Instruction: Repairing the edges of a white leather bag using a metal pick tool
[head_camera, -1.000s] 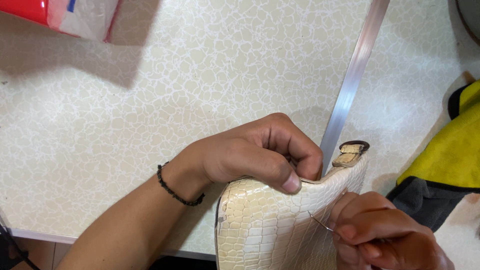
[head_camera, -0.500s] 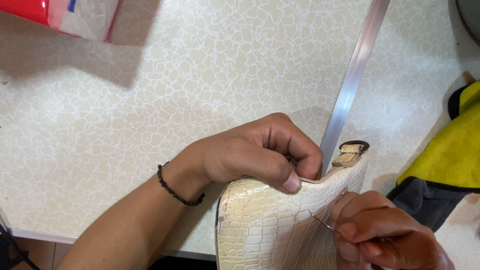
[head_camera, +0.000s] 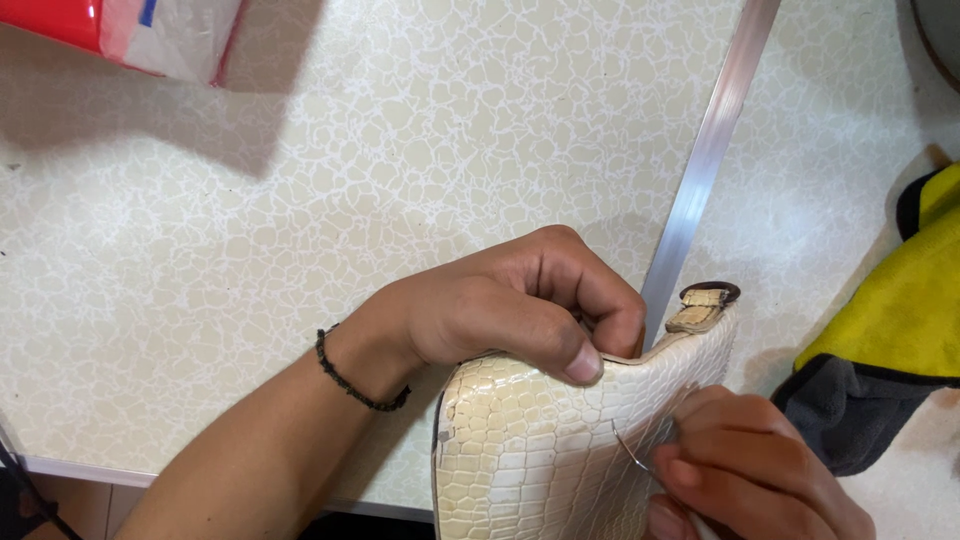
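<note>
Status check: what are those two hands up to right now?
Left hand grips cream bag top edge. Right hand pinches needle at bag's side. Nothing in the way.

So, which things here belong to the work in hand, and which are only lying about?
In use:
- cream scaled bag, gripped at its top edge by the left hand
- thin needle, pinched in the right hand against the bag's side

Lying about:
- metal strip on the table
- yellow and grey cloth
- red and white packet
</note>
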